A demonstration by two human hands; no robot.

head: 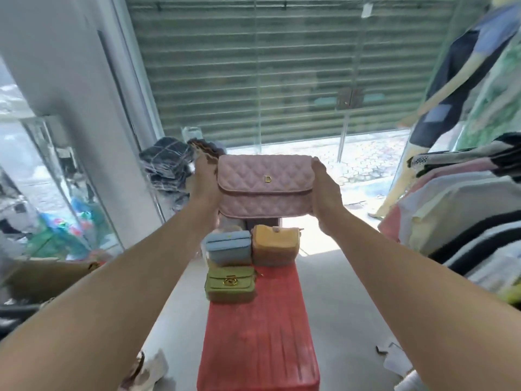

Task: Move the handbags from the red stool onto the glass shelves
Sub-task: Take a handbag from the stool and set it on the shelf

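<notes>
A pink quilted handbag with a gold D clasp is held up in the air above the far end of the red stool. My left hand grips its left side and my right hand grips its right side. On the stool below stand a light blue handbag, a mustard yellow handbag and an olive green handbag with a gold clasp. A glass shelf unit stands at the left.
A white pillar rises left of the stool, with folded dark clothes beside it. A mannequin and a rack of garments fill the right. Glass doors and a roller shutter lie ahead.
</notes>
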